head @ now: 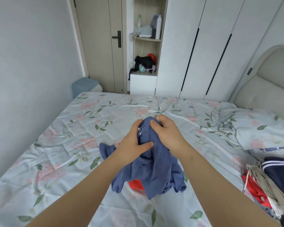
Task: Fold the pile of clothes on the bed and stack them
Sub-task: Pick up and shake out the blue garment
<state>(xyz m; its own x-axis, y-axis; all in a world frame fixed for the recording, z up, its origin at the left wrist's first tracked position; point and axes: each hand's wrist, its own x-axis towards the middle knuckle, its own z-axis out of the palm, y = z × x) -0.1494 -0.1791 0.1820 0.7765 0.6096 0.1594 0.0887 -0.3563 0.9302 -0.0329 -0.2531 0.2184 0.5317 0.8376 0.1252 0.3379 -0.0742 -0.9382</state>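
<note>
Head view: a blue garment (147, 169) is gripped bunched and unfolded by the left hand (131, 145) and right hand (167, 133), while an unfolded pile of clothes (272, 185) waits to the right of them.

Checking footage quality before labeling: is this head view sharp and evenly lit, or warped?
Head view: soft, even light, no glare; wide-angle lens splays the wardrobe doors outward; blue garment looks fairly sharp; clothes pile at the right edge is slightly blurred.

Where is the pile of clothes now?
In the head view, the pile of clothes lies at the lower right, on the bed, right of the held blue garment and below the floral pillow.
</note>
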